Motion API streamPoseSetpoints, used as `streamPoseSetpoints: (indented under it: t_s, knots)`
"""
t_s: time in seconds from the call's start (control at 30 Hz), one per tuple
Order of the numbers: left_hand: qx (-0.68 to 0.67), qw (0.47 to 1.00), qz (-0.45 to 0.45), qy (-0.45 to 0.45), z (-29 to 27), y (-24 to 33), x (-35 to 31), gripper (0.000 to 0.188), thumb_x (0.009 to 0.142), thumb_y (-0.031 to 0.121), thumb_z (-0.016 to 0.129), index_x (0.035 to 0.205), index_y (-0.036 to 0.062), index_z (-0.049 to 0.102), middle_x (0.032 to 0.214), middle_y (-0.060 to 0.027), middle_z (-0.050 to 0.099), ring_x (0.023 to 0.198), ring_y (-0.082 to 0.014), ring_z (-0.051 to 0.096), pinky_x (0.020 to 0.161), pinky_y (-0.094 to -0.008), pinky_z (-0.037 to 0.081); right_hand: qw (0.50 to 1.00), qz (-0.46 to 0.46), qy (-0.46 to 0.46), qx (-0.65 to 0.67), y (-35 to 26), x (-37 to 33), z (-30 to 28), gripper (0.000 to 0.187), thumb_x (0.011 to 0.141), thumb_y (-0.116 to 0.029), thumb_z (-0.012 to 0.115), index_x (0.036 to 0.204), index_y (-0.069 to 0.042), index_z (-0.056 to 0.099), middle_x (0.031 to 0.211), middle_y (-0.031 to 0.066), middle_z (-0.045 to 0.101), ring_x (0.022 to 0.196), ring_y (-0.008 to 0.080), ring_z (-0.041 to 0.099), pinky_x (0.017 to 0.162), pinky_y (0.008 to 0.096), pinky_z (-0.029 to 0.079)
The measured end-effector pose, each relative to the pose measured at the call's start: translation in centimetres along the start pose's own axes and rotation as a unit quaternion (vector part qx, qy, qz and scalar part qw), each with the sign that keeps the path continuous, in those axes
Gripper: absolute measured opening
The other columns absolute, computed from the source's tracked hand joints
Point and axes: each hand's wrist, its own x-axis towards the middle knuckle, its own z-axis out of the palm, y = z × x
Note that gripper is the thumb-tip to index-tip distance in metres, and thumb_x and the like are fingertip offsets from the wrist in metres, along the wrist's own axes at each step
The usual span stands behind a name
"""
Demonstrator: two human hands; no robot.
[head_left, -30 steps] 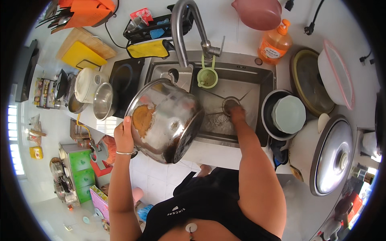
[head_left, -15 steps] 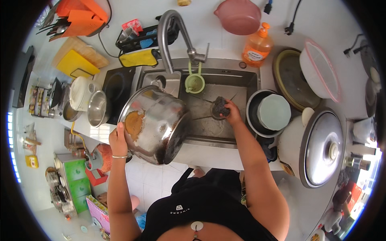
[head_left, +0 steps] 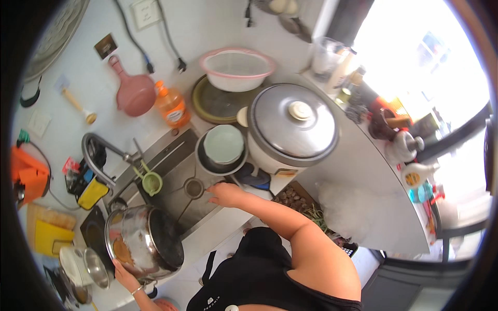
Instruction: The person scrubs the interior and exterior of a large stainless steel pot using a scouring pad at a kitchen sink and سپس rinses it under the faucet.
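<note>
My left hand grips the rim of a big stainless steel pot, tipped on its side over the left part of the sink. Its blackened base faces right, and a brown stain marks the wall. My right hand is at the right front part of the sink, just below a dark bowl with a pale green bowl in it. Its fingers are bent and partly blurred; I cannot make out the dark scouring pad in them. A green strainer hangs under the faucet.
An orange soap bottle stands behind the sink. To the right is a large white cooker with a metal lid, blue-black gloves beside it. A white basin with pink rim leans at the back. Metal bowl at left.
My view has swung to the right. My right hand has moved from mid-sink toward its right front edge, and the dark scouring pad no longer shows. My left hand still holds the pot.
</note>
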Motion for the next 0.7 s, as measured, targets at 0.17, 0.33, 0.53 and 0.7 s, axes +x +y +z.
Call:
streamPoseSetpoints:
  t_s: [0.17,0.33,0.53,0.7]
  knots:
    - [-0.055,0.997,-0.033,-0.043,-0.9,-0.1,1.5,0.066,0.097,0.05,0.045,0.117,-0.0116,0.057,0.111,-0.0202,0.064,0.099,-0.0256,0.059,0.091,-0.0321,0.042,0.985,0.06,0.096,0.128,-1.1,-9.6,-10.9,0.022,0.084,-0.025,0.063,0.093,-0.006,0.069,0.079,0.0141,0.068,0.074,0.0305,0.065,0.068,0.0388,0.052]
    - [-0.09,0.994,-0.055,-0.036,0.5,0.5,1.6,0.063,0.096,0.048,0.048,0.115,-0.0106,0.058,0.108,-0.0141,0.063,0.096,-0.0199,0.056,0.09,-0.0303,0.041,0.795,0.184,0.546,0.189,6.4,-16.9,-20.3,0.015,0.087,-0.013,0.062,0.078,-0.003,0.068,0.063,0.0054,0.06,0.054,0.0152,0.059,0.052,0.029,0.046]
    - [-0.091,0.994,-0.047,-0.032,0.6,-3.2,3.0,0.055,0.096,0.044,0.051,0.111,-0.008,0.061,0.097,-0.0069,0.064,0.088,-0.0138,0.054,0.08,-0.0276,0.043,0.743,0.378,0.428,-0.348,19.0,-19.5,-26.7,0.067,0.072,-0.006,0.064,0.136,-0.004,0.044,0.145,0.0248,0.036,0.133,0.0425,0.034,0.11,0.0437,0.033]
    - [-0.178,0.977,-0.115,-0.014,0.9,3.5,-0.4,0.041,0.094,0.043,0.052,0.072,0.0092,0.058,0.06,-0.0028,0.056,0.05,-0.0162,0.057,0.042,-0.0312,0.048,0.761,0.433,0.321,-0.36,22.3,-18.8,-28.5,0.054,0.082,0.0,0.052,0.133,-0.018,0.05,0.141,0.0167,0.041,0.12,0.037,0.048,0.096,0.0422,0.047]
